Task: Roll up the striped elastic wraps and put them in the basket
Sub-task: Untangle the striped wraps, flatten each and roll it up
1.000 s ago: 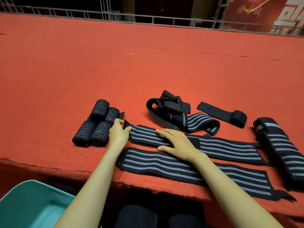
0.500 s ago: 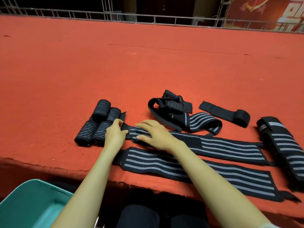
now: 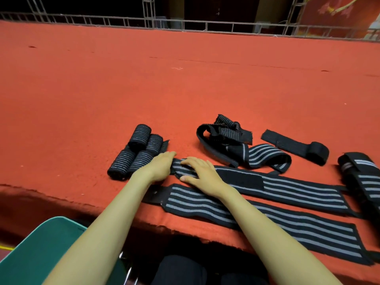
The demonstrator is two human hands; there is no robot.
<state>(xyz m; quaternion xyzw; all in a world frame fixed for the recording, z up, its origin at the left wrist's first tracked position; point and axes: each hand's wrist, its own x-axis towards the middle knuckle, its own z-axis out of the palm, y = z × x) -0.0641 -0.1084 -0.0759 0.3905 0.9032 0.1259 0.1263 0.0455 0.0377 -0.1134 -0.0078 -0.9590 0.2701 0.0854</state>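
Two long black wraps with grey stripes lie flat near the table's front edge. My left hand (image 3: 160, 167) holds the left end of the farther flat wrap (image 3: 287, 188), its fingertips curled over that end. My right hand (image 3: 202, 171) grips the same end just to the right, thumb on the near edge and fingers over the far edge. The nearer flat wrap (image 3: 267, 219) lies untouched under my right forearm. Several rolled wraps (image 3: 135, 153) sit in a cluster just left of my left hand. The teal basket (image 3: 30, 254) stands below the table at the bottom left.
A tangled striped wrap (image 3: 236, 145) lies behind my right hand. To the right of it is a plain black strap (image 3: 298, 147), partly rolled. Another striped wrap (image 3: 366, 177) lies at the right edge. The red tabletop (image 3: 185, 89) ends at a metal railing (image 3: 205, 25) at the back.
My right hand has slid left along the farther flat wrap, from its middle to its left end beside my left hand. My left hand has stayed at that end.
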